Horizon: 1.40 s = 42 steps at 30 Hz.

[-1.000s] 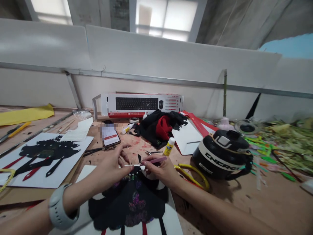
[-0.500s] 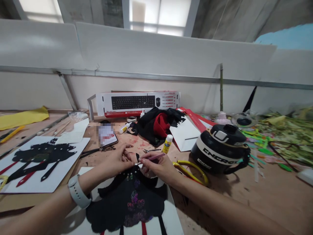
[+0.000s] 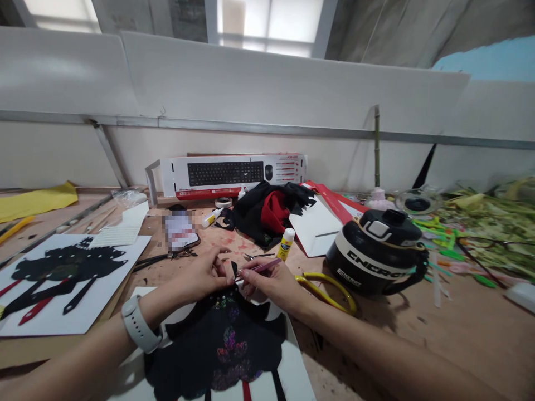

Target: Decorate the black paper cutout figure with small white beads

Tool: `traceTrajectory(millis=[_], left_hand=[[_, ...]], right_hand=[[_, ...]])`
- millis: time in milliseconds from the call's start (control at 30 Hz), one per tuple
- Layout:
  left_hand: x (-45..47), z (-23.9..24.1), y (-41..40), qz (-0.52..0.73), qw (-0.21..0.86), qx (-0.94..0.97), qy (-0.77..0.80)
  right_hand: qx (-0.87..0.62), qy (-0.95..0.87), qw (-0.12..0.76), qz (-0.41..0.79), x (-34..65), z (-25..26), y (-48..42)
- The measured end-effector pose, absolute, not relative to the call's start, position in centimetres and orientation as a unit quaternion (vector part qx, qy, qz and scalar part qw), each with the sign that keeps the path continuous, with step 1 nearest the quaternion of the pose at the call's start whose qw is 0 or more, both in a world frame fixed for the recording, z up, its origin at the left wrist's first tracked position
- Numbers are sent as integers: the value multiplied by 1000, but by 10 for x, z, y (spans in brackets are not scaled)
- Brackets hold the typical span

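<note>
My left hand [image 3: 208, 273], with a pale watch [image 3: 140, 324] on its wrist, is pinched at the upper tip of a black fabric cutout [image 3: 179, 362]. My right hand [image 3: 267, 284] is closed on slim pink tweezers [image 3: 268, 265], their points meeting the cutout's tip beside my left fingers. Small shiny beads and a purple-pink glittery pattern run down the cutout's middle. Under it lies a white sheet [image 3: 298, 367], with red and black strips at the bottom. What the tweezers' points grip is too small to make out.
Beside my right hand are a glue stick [image 3: 286, 245] and yellow-handled scissors [image 3: 349, 298], with a black jug [image 3: 368, 262] beyond. A phone [image 3: 180, 229], black and red cloth [image 3: 267, 211] and a keyboard box [image 3: 234, 177] stand behind. Another black cutout [image 3: 69, 264] lies left.
Both hands stay at the cutout's tip with almost the same grip. The tweezers are tilted slightly differently, and the whole view has shifted a little.
</note>
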<state>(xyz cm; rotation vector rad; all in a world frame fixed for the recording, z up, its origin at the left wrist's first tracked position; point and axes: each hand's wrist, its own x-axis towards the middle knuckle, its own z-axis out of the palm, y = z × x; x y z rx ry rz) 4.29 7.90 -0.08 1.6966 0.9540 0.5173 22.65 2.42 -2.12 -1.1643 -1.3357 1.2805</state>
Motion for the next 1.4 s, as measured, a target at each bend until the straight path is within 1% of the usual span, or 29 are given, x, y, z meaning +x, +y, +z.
traceTrajectory(millis=[400, 633, 967, 1233, 1400], left_hand=[[45, 1, 78, 209, 531, 717, 400], [44, 4, 79, 201, 508, 728, 414], [42, -5, 83, 186, 495, 742, 412], [38, 3, 82, 178, 514, 724, 425], [42, 5, 81, 195, 491, 721, 448]], right_hand=[[-470, -524, 462, 539, 226, -21, 24], [-472, -511, 468, 545, 226, -20, 24], [-468, -495, 505, 530, 225, -15, 23], [-472, -472, 545, 507, 226, -4, 23], [-473, -473, 547, 503, 226, -5, 24]])
